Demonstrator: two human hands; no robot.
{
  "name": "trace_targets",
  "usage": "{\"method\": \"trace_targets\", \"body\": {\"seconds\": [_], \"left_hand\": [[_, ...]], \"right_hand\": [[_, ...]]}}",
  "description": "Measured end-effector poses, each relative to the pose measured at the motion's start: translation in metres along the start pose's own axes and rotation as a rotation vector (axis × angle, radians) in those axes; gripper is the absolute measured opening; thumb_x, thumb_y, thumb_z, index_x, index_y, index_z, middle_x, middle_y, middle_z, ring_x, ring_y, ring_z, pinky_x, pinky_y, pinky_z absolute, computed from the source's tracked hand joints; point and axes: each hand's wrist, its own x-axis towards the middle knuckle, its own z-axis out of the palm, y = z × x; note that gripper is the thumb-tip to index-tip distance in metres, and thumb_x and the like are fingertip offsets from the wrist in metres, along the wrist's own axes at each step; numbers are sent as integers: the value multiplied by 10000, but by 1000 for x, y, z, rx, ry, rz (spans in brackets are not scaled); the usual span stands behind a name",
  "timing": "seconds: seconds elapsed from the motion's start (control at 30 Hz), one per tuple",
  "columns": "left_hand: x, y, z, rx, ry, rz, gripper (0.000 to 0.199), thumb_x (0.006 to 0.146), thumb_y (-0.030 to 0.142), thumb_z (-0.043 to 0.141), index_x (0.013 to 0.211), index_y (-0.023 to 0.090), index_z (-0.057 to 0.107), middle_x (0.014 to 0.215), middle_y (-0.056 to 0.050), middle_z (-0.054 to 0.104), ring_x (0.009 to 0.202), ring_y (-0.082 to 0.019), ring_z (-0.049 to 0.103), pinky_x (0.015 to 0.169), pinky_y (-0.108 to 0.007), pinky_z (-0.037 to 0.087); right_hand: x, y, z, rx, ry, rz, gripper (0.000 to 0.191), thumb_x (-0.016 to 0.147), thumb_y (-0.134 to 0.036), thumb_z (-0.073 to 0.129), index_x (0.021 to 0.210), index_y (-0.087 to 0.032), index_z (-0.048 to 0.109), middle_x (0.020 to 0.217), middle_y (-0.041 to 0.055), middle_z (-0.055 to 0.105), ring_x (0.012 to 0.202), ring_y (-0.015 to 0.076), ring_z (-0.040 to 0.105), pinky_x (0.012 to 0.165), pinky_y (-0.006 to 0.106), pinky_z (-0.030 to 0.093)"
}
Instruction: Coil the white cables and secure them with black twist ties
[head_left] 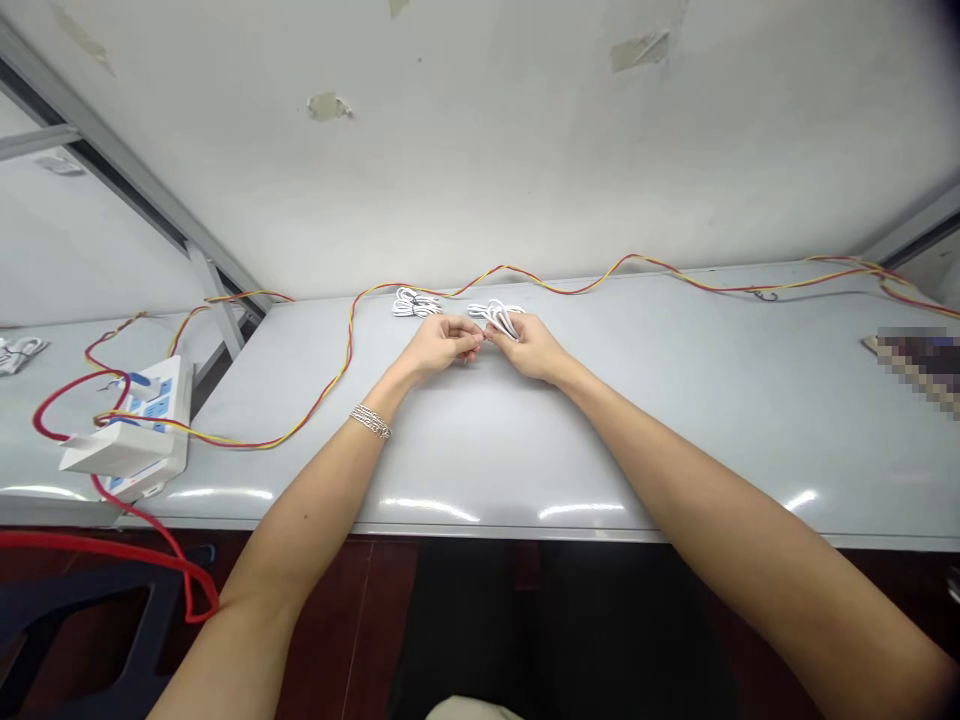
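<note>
My right hand (pixel 531 347) is closed on a coiled white cable (pixel 501 316), whose loops stick out above the thumb and fingers. Close beside it, my left hand (pixel 444 345) has its thumb and fingertips pinched together near the right fingertips; what they hold is too small to make out. Both hands are just above the grey table (pixel 480 450), toward its back. Behind my left hand lies another bundled white cable (pixel 414 303), tied in the middle.
Twisted red and yellow wires (pixel 577 290) run along the back of the table. A white power strip (pixel 169 420) with plugs and a red cable (pixel 150 520) is at the left. A pixelated object (pixel 926 365) lies far right. A white wall (pixel 525 140) rises behind.
</note>
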Motion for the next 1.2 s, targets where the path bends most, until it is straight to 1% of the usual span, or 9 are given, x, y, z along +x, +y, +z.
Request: {"method": "trace_targets", "body": {"seconds": [0.13,0.27,0.47,0.6,0.7,0.8,0.9,1.07,1.2], "left_hand": [[-2,2,-3,20,-52,-59,137,731,227,774,740,119,691,689,-44,645,572,-110,567,580,-267,470],[1,-1,-1,99,-1,-24,125,739,217,749,710,123,671,664,-36,630,549,-100,533,550,-251,433],[7,-9,5,271,92,56,15,759,151,661,749,140,655,631,-10,594,533,-108,501,530,-243,388],[5,-7,4,388,62,96,64,797,147,599,753,141,645,619,-8,565,552,-121,484,538,-257,351],[4,-7,1,448,25,122,100,809,160,580,729,144,637,614,-7,559,553,-123,460,543,-264,339],[4,-7,-1,489,12,146,117,789,146,601,674,153,621,596,-2,550,533,-116,427,534,-264,322],[3,-5,-2,517,21,122,154,790,147,621,636,155,614,567,-1,535,517,-116,432,533,-270,333],[2,-1,-6,388,60,22,98,811,219,657,767,141,698,649,-31,627,540,-134,548,550,-280,435],[4,-5,-11,287,74,0,97,783,225,720,792,131,703,686,-43,651,555,-122,570,574,-280,481]], "right_hand": [[-1,0,3,-53,14,45,261,870,-425,560,771,-186,589,795,40,639,769,189,532,744,310,409],[0,-4,3,-25,22,48,262,853,-426,561,741,-189,560,750,25,602,737,177,505,724,307,404],[-1,-16,-8,70,-143,122,293,810,-437,598,666,-204,493,612,-19,477,651,146,434,612,274,338],[0,-19,-13,1,-217,98,269,799,-393,580,636,-197,493,602,-25,470,611,130,398,601,273,323],[1,-16,-11,-111,-201,53,224,802,-345,560,647,-184,538,632,-11,529,625,138,426,611,273,326],[1,-13,-8,-249,-184,40,112,778,-243,555,690,-180,583,664,10,593,635,154,456,615,280,318],[1,-9,-6,-354,-153,32,50,743,-173,564,699,-186,582,691,35,627,631,165,453,618,292,306],[2,-5,-10,-360,-62,31,84,801,-234,587,727,-198,569,737,50,631,670,181,462,649,298,326],[3,-2,-13,-318,7,83,129,835,-275,578,730,-209,541,724,30,597,675,180,461,659,303,342]]}}
